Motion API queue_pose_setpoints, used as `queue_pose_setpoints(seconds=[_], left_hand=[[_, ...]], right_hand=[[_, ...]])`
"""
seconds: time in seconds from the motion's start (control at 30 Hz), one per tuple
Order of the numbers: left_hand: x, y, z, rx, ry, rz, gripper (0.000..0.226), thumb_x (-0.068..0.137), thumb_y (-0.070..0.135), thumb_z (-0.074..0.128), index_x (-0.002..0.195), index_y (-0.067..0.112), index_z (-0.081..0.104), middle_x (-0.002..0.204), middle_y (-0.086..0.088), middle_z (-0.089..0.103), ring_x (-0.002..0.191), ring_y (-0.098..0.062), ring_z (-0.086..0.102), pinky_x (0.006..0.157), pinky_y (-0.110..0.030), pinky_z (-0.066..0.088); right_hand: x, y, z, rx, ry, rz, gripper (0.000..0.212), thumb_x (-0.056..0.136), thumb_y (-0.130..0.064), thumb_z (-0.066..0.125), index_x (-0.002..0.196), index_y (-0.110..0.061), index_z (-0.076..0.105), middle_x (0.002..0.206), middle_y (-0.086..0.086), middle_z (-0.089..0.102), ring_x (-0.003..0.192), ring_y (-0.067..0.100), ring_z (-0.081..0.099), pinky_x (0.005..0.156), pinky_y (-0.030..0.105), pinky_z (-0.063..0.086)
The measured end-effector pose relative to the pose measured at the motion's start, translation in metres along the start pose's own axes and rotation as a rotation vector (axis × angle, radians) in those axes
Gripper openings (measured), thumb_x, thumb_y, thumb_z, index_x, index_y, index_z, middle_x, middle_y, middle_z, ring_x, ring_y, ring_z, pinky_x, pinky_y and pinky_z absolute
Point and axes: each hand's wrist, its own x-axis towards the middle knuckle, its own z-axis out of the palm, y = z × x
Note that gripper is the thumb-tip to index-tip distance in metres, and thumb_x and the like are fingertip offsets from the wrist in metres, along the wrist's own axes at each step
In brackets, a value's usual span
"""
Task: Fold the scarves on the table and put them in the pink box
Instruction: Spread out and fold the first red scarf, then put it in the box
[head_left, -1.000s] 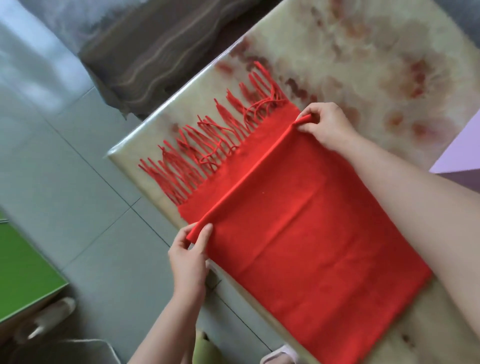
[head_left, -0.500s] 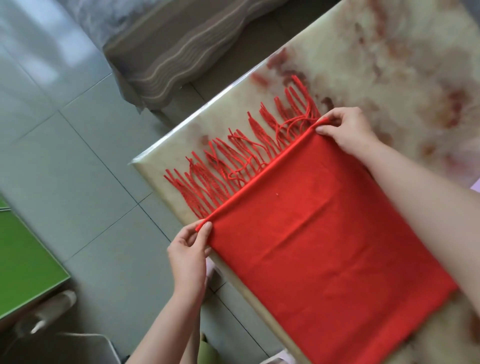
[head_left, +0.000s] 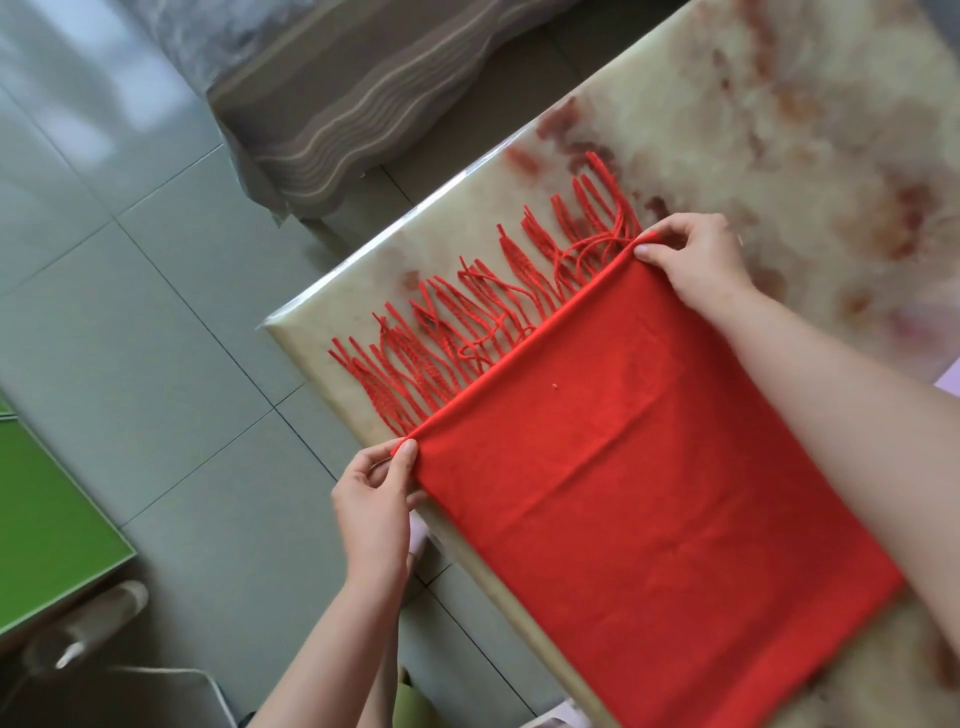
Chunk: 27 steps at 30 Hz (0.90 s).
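In the head view, the red scarf (head_left: 649, 493) lies on the tabletop (head_left: 779, 130) and fills the middle and the lower right of the frame. Its lower left border hangs a little over the tabletop's edge.

My left hand (head_left: 374, 499), at the lower centre, pinches the near corner of the upper layer between thumb and fingers. My right hand (head_left: 696, 265), at the upper right, pinches the far corner in the same way. Both hands are closed on cloth, not flat.

What has changed: a second ago the edge I carry was short of the end, and a strip of the lower layer was visible between it and the fringe (head_left: 467, 338). Now this edge lies straight along the root of the fringe, and the strip is covered. Only the twisted tassels come out, toward the upper left.

For the task I judge that this fold is now aligned end to end and I can let it go. The scarf is probably too large for a box at this size, so another fold seems necessary. I cannot make out the pink box with certainty here.
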Motion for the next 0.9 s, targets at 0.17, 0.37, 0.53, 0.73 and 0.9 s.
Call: queue_pose_setpoints(seconds=[0.17,0.37,0.53,0.73,0.9], left_hand=[[0.000,0.000,0.004,0.010,0.035,0.036,0.004,0.093,0.009,0.057,0.093,0.007,0.060,0.073,-0.006,0.062,0.054,0.004,0.059,0.050,-0.016,0.050],[0.007,-0.001,0.008,0.143,0.049,0.061,0.002,0.091,0.011,0.060,0.088,0.011,0.060,0.076,-0.009,0.060,0.069,-0.015,0.056,0.050,-0.018,0.050],[0.001,0.000,0.007,0.353,0.098,0.244,0.025,0.084,0.016,0.068,0.102,0.015,0.050,0.092,-0.003,0.055,0.078,-0.015,0.056,0.074,-0.031,0.054],[-0.011,-0.010,0.015,0.806,-0.116,0.897,0.042,0.081,0.013,0.060,0.123,0.015,0.055,0.133,-0.006,0.045,0.129,-0.022,0.037,0.112,-0.032,0.023],[-0.014,-0.051,0.035,1.360,-0.427,0.996,0.077,0.085,0.059,0.041,0.151,0.030,0.014,0.160,-0.005,0.000,0.147,-0.024,-0.007,0.116,-0.049,-0.001]], right_hand=[[0.003,-0.002,0.005,-0.079,0.085,-0.005,0.013,0.080,-0.028,0.068,0.092,-0.025,0.073,0.099,0.005,0.071,0.105,0.023,0.059,0.104,0.039,0.034],[-0.002,-0.004,0.012,-0.190,0.128,-0.018,0.017,0.082,-0.029,0.067,0.098,-0.022,0.067,0.108,0.009,0.062,0.115,0.027,0.046,0.099,0.032,0.030],[-0.016,-0.003,0.007,-0.198,0.256,-0.062,0.051,0.082,-0.028,0.065,0.128,-0.013,0.049,0.131,0.012,0.046,0.123,0.030,0.039,0.105,0.031,0.022],[-0.068,0.014,0.021,-0.209,0.206,-0.278,0.063,0.092,-0.036,0.040,0.147,-0.008,0.027,0.153,0.015,0.025,0.141,0.029,0.025,0.116,0.039,0.018],[-0.097,0.038,0.052,-0.509,-0.081,-0.254,0.079,0.087,-0.062,0.010,0.151,-0.017,-0.003,0.159,0.008,-0.009,0.147,0.022,-0.009,0.117,0.036,-0.007]])
